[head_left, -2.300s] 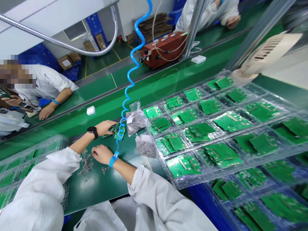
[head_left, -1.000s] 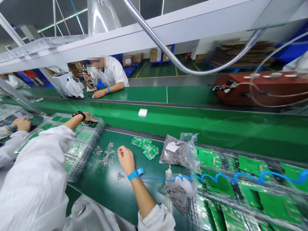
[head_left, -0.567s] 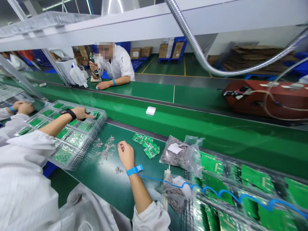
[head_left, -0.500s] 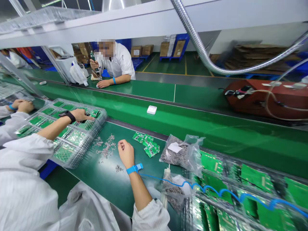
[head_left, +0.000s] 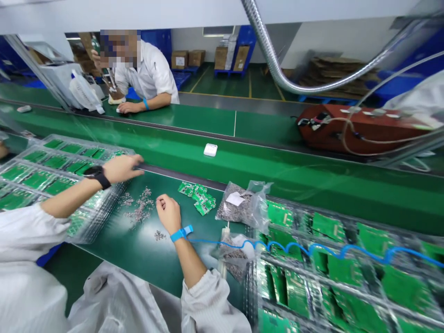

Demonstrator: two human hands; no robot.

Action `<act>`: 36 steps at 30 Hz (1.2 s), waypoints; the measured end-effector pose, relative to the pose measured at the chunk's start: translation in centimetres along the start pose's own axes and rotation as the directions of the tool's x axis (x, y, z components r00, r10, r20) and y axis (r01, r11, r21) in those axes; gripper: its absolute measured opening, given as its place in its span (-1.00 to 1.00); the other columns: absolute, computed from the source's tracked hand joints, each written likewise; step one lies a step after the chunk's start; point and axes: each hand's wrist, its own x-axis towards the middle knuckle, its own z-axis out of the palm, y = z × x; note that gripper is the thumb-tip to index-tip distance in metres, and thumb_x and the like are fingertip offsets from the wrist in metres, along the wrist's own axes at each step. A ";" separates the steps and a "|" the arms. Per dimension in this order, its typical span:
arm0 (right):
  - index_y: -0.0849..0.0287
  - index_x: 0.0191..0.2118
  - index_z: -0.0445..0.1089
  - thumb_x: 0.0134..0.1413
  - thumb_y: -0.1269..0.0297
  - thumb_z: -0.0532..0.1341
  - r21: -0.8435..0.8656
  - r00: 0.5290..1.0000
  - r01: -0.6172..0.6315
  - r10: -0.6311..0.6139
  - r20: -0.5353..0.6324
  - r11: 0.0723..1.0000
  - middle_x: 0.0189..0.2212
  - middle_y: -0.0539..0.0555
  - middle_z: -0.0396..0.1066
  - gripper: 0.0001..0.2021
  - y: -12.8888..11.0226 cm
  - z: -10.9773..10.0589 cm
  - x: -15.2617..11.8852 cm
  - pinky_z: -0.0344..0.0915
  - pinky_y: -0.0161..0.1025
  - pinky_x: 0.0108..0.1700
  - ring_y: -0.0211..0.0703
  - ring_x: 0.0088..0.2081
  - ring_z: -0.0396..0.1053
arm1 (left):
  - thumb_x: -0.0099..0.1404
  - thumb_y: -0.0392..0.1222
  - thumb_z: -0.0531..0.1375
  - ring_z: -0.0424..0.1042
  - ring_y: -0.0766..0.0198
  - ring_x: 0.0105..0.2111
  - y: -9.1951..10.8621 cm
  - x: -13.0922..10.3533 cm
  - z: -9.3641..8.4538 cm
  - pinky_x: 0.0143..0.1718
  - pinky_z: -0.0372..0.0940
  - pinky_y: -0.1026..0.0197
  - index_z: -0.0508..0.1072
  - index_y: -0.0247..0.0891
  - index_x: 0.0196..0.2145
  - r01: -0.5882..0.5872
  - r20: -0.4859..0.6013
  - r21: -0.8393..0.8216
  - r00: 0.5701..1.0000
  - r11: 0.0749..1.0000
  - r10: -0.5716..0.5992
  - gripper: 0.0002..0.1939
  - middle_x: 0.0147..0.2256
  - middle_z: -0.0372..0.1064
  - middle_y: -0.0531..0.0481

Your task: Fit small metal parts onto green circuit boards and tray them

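Observation:
My left hand (head_left: pixel 123 169), with a black watch on its wrist, is over the right edge of a clear tray (head_left: pixel 120 206) filled with green circuit boards. Its fingers stretch out to the right and nothing shows in them. My right hand (head_left: pixel 169 213), in a blue wrist strap (head_left: pixel 181 232), rests on the green bench with curled fingers. Whether something small is inside them is hidden. Between the hands lies a scatter of tiny metallic parts (head_left: pixel 140 206), and a smaller heap (head_left: pixel 159 236) sits beside my right wrist. Loose circuit boards (head_left: pixel 204 203) lie right of that hand.
Bags of small parts (head_left: pixel 231 212) stand right of the boards, by another tray of circuit boards (head_left: pixel 284 303). A blue coiled cord (head_left: pixel 305 249) crosses it. A white box (head_left: pixel 210 149) lies on the green belt. Across it a person (head_left: pixel 152 74) holds a tool; a metal hose (head_left: pixel 274 69) hangs overhead.
The view has shifted, so the scene sits further left and higher. My left hand has lifted off the boards and moved right to the tray's edge. My right hand stays curled beside the parts.

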 end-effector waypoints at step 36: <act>0.26 -0.40 0.54 0.18 0.25 0.11 -0.025 0.999 0.040 -0.040 -0.001 0.999 -0.43 0.32 0.58 -0.70 2.6 0.3 -0.7 0.40 -0.15 -0.28 0.17 -0.30 0.58 | 0.16 0.19 0.30 0.42 -0.10 0.05 16.4 3.7 11.8 0.01 0.40 0.01 0.28 -0.34 0.12 -0.027 0.163 -0.049 0.986 0.998 0.034 -0.27 0.06 0.27 -0.29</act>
